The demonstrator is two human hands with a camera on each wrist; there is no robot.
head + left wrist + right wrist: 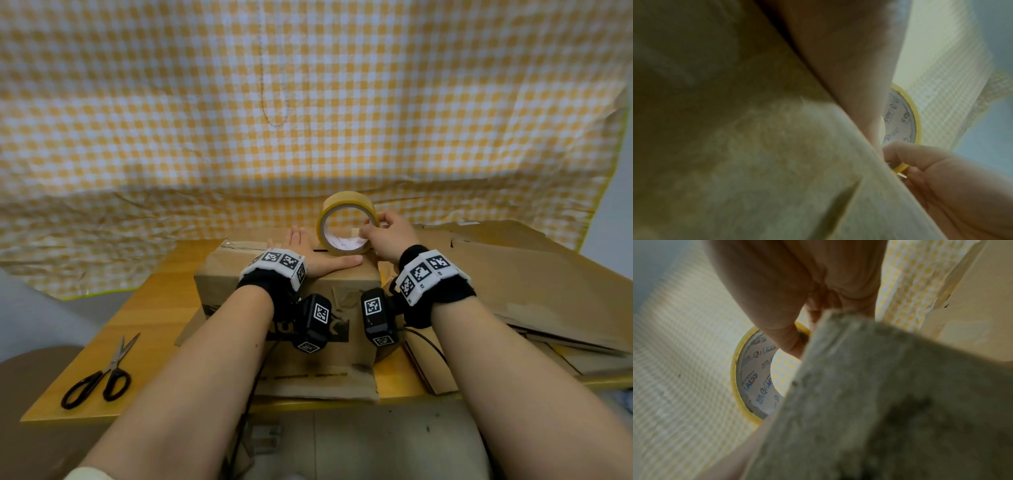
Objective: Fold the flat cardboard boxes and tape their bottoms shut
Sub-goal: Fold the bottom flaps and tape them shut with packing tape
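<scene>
A folded brown cardboard box stands on the wooden table in front of me. My left hand lies flat on the box's top with straight fingers and the thumb stretched right. A yellow tape roll stands on edge on the box's far right corner. My right hand grips the roll's right rim, thumb inside the core. The left wrist view shows blurred box cardboard and the tape roll. In the right wrist view my thumb hooks into the tape roll above the box edge.
Black-handled scissors lie at the table's front left. Flat cardboard sheets are stacked on the right. Another flat piece lies under the box toward me. A yellow checked cloth hangs behind.
</scene>
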